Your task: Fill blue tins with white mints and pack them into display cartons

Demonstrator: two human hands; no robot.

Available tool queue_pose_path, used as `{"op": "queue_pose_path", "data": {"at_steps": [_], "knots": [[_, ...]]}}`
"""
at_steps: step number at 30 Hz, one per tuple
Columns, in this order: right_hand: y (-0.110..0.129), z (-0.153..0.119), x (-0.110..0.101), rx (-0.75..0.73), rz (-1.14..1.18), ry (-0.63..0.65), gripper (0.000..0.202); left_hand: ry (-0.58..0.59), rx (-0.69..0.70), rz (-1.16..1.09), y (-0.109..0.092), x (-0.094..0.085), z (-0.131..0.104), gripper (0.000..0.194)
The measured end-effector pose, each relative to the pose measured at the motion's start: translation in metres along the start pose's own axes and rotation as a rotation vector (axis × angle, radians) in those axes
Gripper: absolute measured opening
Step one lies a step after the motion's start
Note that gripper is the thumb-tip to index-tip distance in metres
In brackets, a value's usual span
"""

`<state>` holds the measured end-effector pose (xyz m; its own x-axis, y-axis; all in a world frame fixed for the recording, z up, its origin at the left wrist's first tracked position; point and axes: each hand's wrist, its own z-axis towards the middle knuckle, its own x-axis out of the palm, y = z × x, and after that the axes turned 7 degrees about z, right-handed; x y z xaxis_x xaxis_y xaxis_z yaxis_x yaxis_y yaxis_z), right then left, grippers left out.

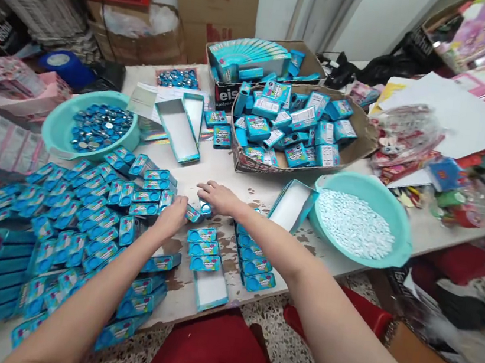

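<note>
My left hand [174, 215] is closed at the end of a small blue candy box [193, 214], beside the rows of similar boxes. My right hand [219, 197] bends its fingers over another small candy box [205, 207] just to the right; the hand partly hides it. Closer to me, a display tray [211, 292] with a white inside holds several candy boxes [203, 248] at its far end. A second row of boxes [259, 267] lies under and beside my right forearm. Many more boxes [97, 228], with round recesses on top, cover the table's left side.
A turquoise basin [401, 250] of small white candies stands right; another basin [53, 127] holds blue and silver discs. A cardboard box [245, 161] heaped with candy boxes sits behind my hands. Further trays [178, 128] [291, 206] lie on the table [207, 174]. Its front edge is near me.
</note>
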<state>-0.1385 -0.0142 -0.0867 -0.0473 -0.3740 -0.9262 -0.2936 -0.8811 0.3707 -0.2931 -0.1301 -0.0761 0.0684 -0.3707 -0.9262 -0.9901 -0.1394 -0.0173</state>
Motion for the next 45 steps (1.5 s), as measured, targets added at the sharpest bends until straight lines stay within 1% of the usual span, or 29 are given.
{"op": "queue_pose_path", "data": {"at_steps": [4,6,8,10,12,14,15,16,18,19,20,21,22,23,24,25,26,28,29,31,32,33,35,37,39,40,42,43,45], "knots": [[-0.004,-0.004,-0.002,0.174,0.121,0.023,0.054,0.043,0.088,0.082,-0.002,-0.006,-0.006,0.033],[-0.004,-0.005,-0.001,0.25,0.155,0.005,0.05,0.054,0.07,0.075,-0.005,-0.007,-0.01,0.034],[-0.002,-0.003,0.002,0.309,0.18,-0.007,0.042,0.05,0.008,0.044,-0.01,-0.005,-0.013,0.04],[0.002,0.0,0.006,0.345,0.198,-0.014,0.035,0.004,-0.036,0.019,-0.016,-0.001,-0.018,0.048],[0.007,0.004,0.009,0.357,0.224,-0.012,0.032,-0.1,-0.042,0.03,-0.02,0.004,-0.021,0.06],[0.011,0.01,0.011,0.351,0.26,-0.001,0.031,-0.211,0.018,0.062,-0.021,0.007,-0.021,0.072],[0.013,0.012,0.01,0.35,0.281,0.002,0.033,-0.238,0.072,0.074,-0.021,0.009,-0.019,0.078],[0.014,0.012,0.009,0.356,0.298,0.002,0.036,-0.239,0.129,0.082,-0.02,0.01,-0.016,0.083],[0.022,0.004,0.005,0.394,0.318,-0.019,0.045,-0.189,0.224,0.093,-0.018,0.011,-0.009,0.087],[0.03,-0.006,0.003,0.425,0.343,-0.08,0.049,-0.155,0.244,0.1,-0.018,0.01,-0.005,0.087],[0.041,-0.02,0.003,0.458,0.379,-0.185,0.05,-0.123,0.247,0.103,-0.018,0.009,-0.001,0.086],[0.056,-0.037,0.004,0.496,0.438,-0.333,0.049,-0.098,0.24,0.099,-0.02,0.006,0.002,0.084],[0.075,-0.057,0.008,0.511,0.517,-0.533,0.045,-0.087,0.223,0.085,-0.021,0.002,0.004,0.082],[0.096,-0.078,0.016,0.527,0.567,-0.711,0.04,-0.09,0.201,0.065,-0.022,-0.004,0.005,0.08],[0.118,-0.099,0.028,0.541,0.606,-0.819,0.037,-0.111,0.174,0.044,-0.024,-0.011,0.004,0.078],[0.139,-0.117,0.044,0.567,0.629,-0.88,0.037,-0.151,0.14,0.024,-0.024,-0.021,0.001,0.077],[0.158,-0.133,0.062,0.589,0.631,-0.899,0.038,-0.207,0.103,0.007,-0.023,-0.032,-0.004,0.076],[0.182,-0.15,0.103,0.627,0.597,-0.841,0.046,-0.334,0.048,-0.029,-0.02,-0.056,-0.023,0.077],[0.187,-0.152,0.123,0.67,0.589,-0.805,0.05,-0.387,0.037,-0.056,-0.017,-0.067,-0.037,0.078],[0.182,-0.147,0.153,0.748,0.604,-0.749,0.054,-0.432,0.063,-0.133,-0.012,-0.084,-0.071,0.08],[0.175,-0.142,0.163,0.772,0.621,-0.73,0.054,-0.42,0.091,-0.179,-0.011,-0.087,-0.09,0.081],[0.167,-0.137,0.169,0.793,0.638,-0.715,0.053,-0.387,0.123,-0.229,-0.011,-0.087,-0.109,0.08],[0.153,-0.128,0.172,0.826,0.667,-0.692,0.048,-0.265,0.172,-0.335,-0.015,-0.073,-0.141,0.08],[0.144,-0.122,0.168,0.874,0.69,-0.685,0.04,-0.118,0.19,-0.426,-0.026,-0.047,-0.161,0.081],[0.141,-0.119,0.165,0.905,0.749,-0.699,0.035,-0.026,0.183,-0.465,-0.041,-0.016,-0.169,0.081],[0.142,-0.12,0.164,0.908,0.788,-0.709,0.034,-0.012,0.176,-0.467,-0.049,0.0,-0.169,0.081],[0.145,-0.126,0.165,0.891,0.859,-0.726,0.034,-0.03,0.155,-0.451,-0.064,0.024,-0.164,0.078],[0.147,-0.132,0.166,0.867,0.897,-0.735,0.036,-0.05,0.15,-0.438,-0.07,0.033,-0.161,0.078],[0.155,-0.146,0.171,0.806,0.958,-0.759,0.04,-0.088,0.16,-0.384,-0.078,0.044,-0.155,0.078]]}}
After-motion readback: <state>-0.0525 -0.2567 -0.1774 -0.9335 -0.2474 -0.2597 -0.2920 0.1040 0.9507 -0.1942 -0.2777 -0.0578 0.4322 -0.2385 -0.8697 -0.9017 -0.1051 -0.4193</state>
